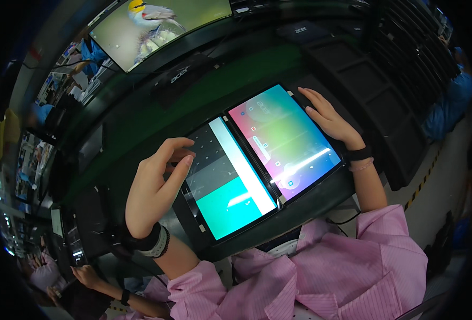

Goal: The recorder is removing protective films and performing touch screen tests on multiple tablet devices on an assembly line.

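Observation:
Two lit tablets lie side by side on the dark green bench in front of me. The left tablet [228, 184] shows a dark panel with small icons, a white strip and a teal block. A colourful home screen with scattered icons fills the right tablet [286, 141]. My left hand [158, 181] hovers at the left tablet's left edge, fingers bent and apart, with nothing visible in it. Beside the right tablet's upper right edge is my right hand [329, 117], its fingers stretched out; whether it touches the edge I cannot tell.
A large monitor [161, 29] showing a bird stands at the far side. Black trays [364, 80] with compartments are to the right. A dark box [180, 74] lies beyond the tablets. At lower left, another person's hand [86, 276] is near a dark device.

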A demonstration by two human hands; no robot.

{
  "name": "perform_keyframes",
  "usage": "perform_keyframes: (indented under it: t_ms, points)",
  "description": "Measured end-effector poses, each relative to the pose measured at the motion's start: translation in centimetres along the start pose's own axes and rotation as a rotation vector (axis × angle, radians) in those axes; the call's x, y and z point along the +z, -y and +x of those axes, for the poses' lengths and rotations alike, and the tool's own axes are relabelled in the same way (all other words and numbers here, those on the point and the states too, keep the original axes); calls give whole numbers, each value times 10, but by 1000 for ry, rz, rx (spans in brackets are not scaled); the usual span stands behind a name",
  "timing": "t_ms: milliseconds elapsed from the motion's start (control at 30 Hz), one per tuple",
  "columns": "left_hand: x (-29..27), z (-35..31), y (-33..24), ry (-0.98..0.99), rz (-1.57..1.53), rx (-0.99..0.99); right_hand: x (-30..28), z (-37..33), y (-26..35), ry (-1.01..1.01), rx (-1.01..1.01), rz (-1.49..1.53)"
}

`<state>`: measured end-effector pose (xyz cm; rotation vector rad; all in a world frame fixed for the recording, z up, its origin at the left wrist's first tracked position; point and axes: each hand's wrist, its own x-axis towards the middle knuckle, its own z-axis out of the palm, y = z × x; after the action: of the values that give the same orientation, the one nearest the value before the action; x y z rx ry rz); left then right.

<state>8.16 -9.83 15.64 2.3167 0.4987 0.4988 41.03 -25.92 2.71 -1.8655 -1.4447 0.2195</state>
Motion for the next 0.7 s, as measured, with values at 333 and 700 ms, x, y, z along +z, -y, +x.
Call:
perform_keyframes:
  t_ms: [333,700]
  points:
    - [35,3,45,-400,73,97,0,-4,4,0,-11,-109]
    - [67,73,62,-2,686,265,0,-3,5,-40,-21,-110]
